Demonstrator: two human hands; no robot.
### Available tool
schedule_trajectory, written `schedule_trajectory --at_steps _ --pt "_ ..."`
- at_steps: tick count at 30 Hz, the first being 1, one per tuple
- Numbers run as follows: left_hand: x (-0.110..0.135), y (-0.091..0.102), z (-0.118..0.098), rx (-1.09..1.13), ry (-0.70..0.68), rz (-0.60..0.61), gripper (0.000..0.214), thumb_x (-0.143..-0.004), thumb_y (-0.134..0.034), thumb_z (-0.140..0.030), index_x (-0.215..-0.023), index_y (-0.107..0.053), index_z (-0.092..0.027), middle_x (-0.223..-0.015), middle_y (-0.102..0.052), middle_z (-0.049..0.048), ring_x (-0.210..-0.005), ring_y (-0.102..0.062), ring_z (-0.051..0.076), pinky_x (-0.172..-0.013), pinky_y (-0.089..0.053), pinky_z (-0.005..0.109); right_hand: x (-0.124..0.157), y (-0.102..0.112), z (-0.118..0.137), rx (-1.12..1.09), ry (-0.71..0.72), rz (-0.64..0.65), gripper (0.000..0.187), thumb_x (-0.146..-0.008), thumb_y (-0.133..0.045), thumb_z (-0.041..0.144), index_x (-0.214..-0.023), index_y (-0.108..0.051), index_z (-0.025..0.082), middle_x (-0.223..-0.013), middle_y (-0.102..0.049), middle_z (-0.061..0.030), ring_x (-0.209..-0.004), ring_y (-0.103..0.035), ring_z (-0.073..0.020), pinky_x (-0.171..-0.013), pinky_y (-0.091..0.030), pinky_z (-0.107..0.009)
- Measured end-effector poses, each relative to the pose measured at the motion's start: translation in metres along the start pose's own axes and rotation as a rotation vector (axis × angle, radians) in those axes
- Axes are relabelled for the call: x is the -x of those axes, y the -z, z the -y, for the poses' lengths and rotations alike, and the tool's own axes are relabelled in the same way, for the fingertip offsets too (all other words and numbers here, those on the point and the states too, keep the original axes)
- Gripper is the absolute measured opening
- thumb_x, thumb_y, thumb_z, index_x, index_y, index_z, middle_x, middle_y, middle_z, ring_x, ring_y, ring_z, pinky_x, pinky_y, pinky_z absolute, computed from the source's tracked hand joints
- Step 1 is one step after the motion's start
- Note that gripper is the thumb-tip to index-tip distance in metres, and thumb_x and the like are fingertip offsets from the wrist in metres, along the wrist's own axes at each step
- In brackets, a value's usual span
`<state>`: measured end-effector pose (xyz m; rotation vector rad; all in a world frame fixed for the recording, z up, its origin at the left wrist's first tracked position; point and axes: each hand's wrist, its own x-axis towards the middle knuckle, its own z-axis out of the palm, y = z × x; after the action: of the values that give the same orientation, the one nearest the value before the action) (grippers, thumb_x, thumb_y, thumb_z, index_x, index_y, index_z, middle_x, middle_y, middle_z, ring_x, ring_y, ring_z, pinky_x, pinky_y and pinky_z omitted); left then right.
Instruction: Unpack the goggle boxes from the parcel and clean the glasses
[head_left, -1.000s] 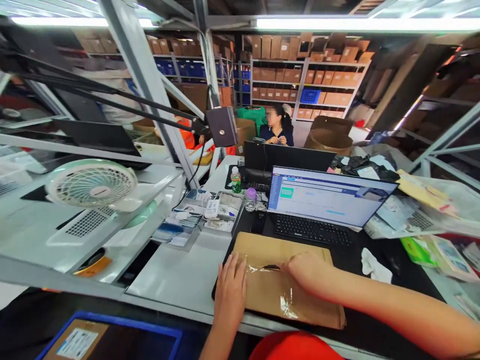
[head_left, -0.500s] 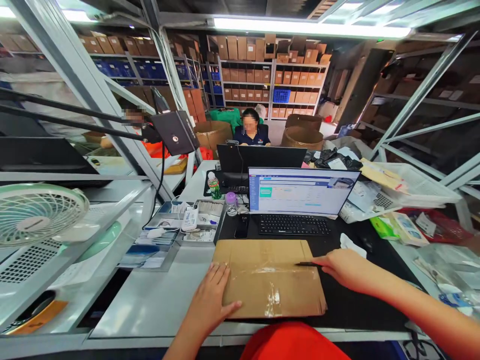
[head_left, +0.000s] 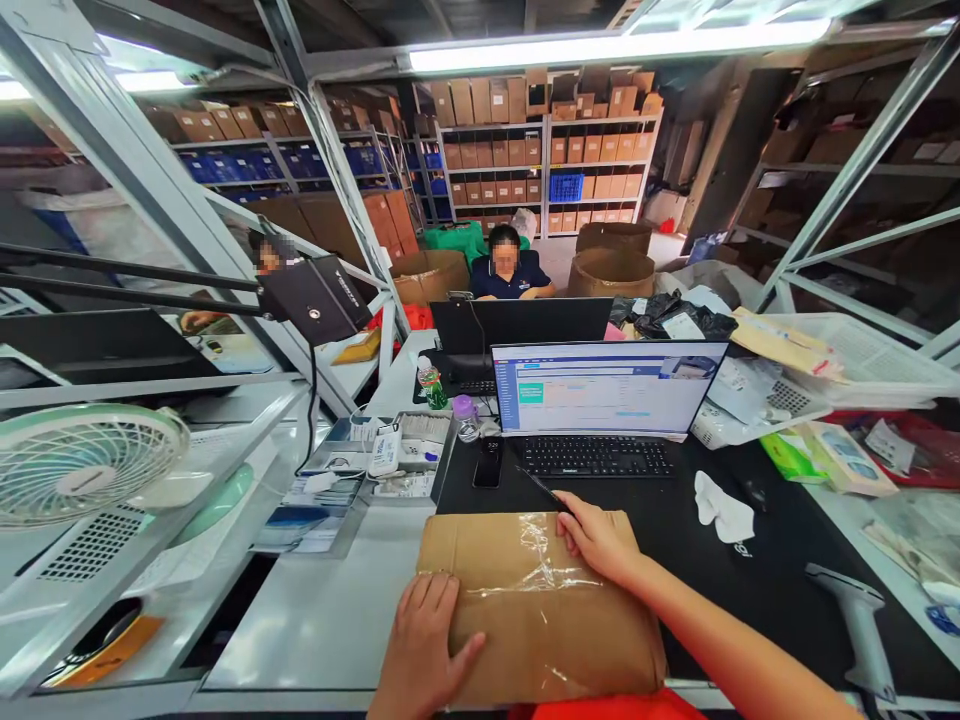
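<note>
A flat brown cardboard parcel (head_left: 525,620) crossed with clear tape lies at the near edge of the black desk mat (head_left: 750,580). My left hand (head_left: 424,645) rests flat on its near left corner, fingers stretched out. My right hand (head_left: 596,540) sits at the parcel's far edge, closed round a thin dark blade or pen (head_left: 541,487) that points away to the left, toward the keyboard (head_left: 596,457).
A laptop screen (head_left: 607,385) stands behind the parcel, with a phone (head_left: 488,464) and bottles to its left. A white cloth (head_left: 724,508) and a barcode scanner (head_left: 859,620) lie to the right. A fan (head_left: 82,460) sits on the left shelf. A co-worker (head_left: 510,270) sits opposite.
The parcel has been turned and pulled nearer. My right hand moved from its right side to the far edge, the thin tool now pointing away. My left hand slid to the near corner.
</note>
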<state>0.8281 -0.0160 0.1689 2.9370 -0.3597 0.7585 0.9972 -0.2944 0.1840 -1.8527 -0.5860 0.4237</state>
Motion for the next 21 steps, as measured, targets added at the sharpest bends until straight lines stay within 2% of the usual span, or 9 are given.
schedule_trajectory --at_steps 4,7,11,14,17,19,21 --pt "-0.026 0.007 -0.005 0.095 0.059 0.078 0.030 -0.093 -0.056 -0.049 -0.085 -0.058 -0.020 -0.082 -0.063 0.0030 -0.077 -0.056 0.023 -0.079 -0.041 0.039 -0.003 0.010 0.001 -0.028 -0.032 0.019 0.043 -0.101 -0.038 0.040 -0.138 -0.050 0.022 -0.076 -0.059 0.0020 -0.053 -0.058 -0.0120 -0.051 -0.051 -0.025" --pt "-0.036 0.007 -0.003 0.150 0.043 0.085 0.035 -0.098 -0.049 -0.043 -0.070 -0.051 -0.021 -0.070 -0.057 0.0001 -0.069 -0.052 0.020 -0.070 -0.037 0.034 -0.010 0.013 -0.001 -0.030 -0.064 0.020 0.047 -0.099 -0.035 0.041 -0.139 -0.048 0.020 -0.076 -0.057 0.0026 -0.051 -0.058 -0.0118 -0.049 -0.051 -0.025" --pt "-0.034 0.005 0.000 0.202 0.053 0.072 0.040 -0.103 -0.037 -0.034 -0.067 -0.046 -0.021 -0.067 -0.052 0.0006 -0.067 -0.047 0.019 -0.067 -0.033 0.033 -0.020 0.016 -0.004 0.007 -0.111 0.051 0.052 -0.099 -0.028 0.040 -0.145 -0.041 0.019 -0.080 -0.057 0.0013 -0.053 -0.060 -0.0126 -0.050 -0.055 -0.027" --pt "-0.030 0.004 0.000 0.240 0.065 0.066 0.039 -0.103 -0.035 -0.032 -0.068 -0.045 -0.021 -0.068 -0.051 0.0013 -0.069 -0.045 0.019 -0.068 -0.032 0.033 -0.020 0.019 0.002 0.098 -0.119 0.101 0.054 -0.100 -0.022 0.036 -0.149 -0.037 0.017 -0.084 -0.060 -0.0019 -0.055 -0.062 -0.0134 -0.053 -0.056 -0.029" --pt "-0.029 0.005 0.001 0.281 0.061 0.061 0.039 -0.104 -0.033 -0.033 -0.069 -0.044 -0.021 -0.068 -0.049 0.0012 -0.069 -0.044 0.019 -0.068 -0.032 0.033 -0.010 0.023 0.023 0.241 -0.051 0.212 0.047 -0.100 -0.032 0.031 -0.142 -0.051 0.019 -0.085 -0.069 -0.0050 -0.071 -0.067 -0.0180 -0.070 -0.058 -0.034" --pt "-0.028 0.005 0.002 0.312 0.052 0.058 0.041 -0.104 -0.030 -0.037 -0.068 -0.042 -0.021 -0.067 -0.048 0.0011 -0.068 -0.044 0.019 -0.067 -0.031 0.033 0.001 0.023 0.042 0.342 0.026 0.317 0.040 -0.098 -0.045 0.029 -0.133 -0.062 0.023 -0.098 -0.075 -0.0073 -0.094 -0.070 -0.0226 -0.088 -0.054 -0.037" --pt "-0.028 0.006 0.004 0.346 0.040 0.058 0.044 -0.103 -0.027 -0.044 -0.068 -0.041 -0.021 -0.067 -0.047 0.0010 -0.067 -0.043 0.019 -0.066 -0.030 0.033 0.012 0.022 0.061 0.457 0.088 0.418 0.038 -0.094 -0.052 0.025 -0.130 -0.066 0.025 -0.116 -0.074 -0.0083 -0.111 -0.066 -0.0257 -0.098 -0.050 -0.038"
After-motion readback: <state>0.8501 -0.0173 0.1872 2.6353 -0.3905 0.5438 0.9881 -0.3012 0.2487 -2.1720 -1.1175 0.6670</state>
